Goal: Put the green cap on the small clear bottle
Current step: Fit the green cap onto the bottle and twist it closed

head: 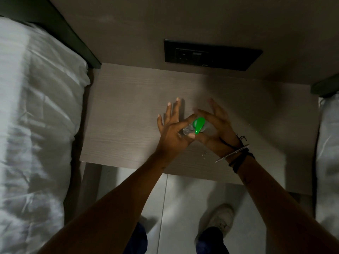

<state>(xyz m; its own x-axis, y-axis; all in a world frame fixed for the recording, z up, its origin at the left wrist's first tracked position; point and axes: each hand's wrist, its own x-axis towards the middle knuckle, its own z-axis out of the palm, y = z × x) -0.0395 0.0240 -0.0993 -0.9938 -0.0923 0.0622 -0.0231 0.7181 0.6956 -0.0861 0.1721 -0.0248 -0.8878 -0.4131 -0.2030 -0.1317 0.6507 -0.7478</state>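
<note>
Over the middle of a wooden bedside table, both hands meet around a small clear bottle. My left hand pinches the bottle between thumb and forefinger, its other fingers spread out. A bright green cap sits at the bottle's top, gripped by the thumb and forefinger of my right hand. Whether the cap is seated on the neck is hidden by the fingers. Most of the bottle's body is covered by my left hand.
A black socket panel is set in the wall behind the table. White bedding lies to the left and another bed edge to the right. A few water drops lie near the table's front edge. Tiled floor and my shoes show below.
</note>
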